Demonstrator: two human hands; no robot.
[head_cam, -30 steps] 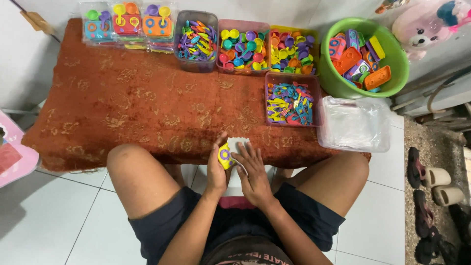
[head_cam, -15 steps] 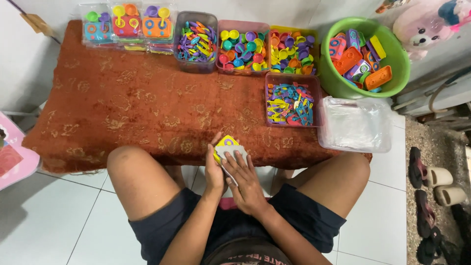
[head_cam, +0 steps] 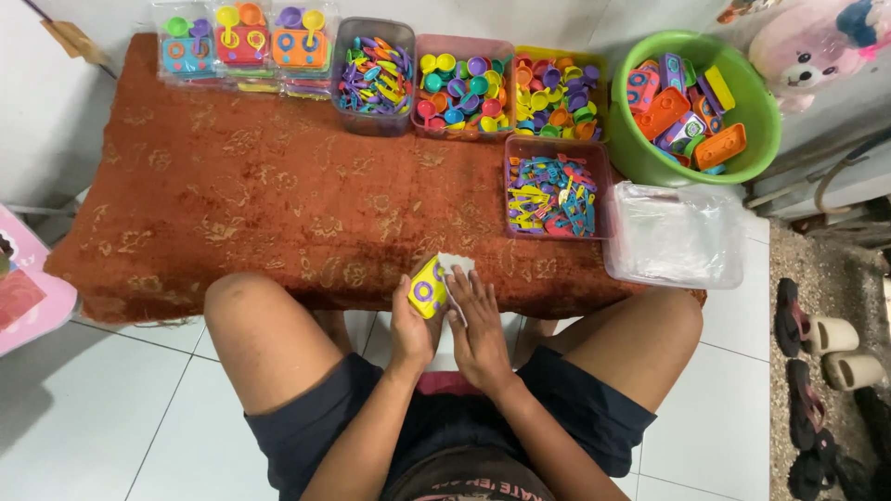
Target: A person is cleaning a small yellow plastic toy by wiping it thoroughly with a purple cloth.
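Green basin [head_cam: 754, 139] of toy stoves beside pink plush [head_cam: 806, 46].
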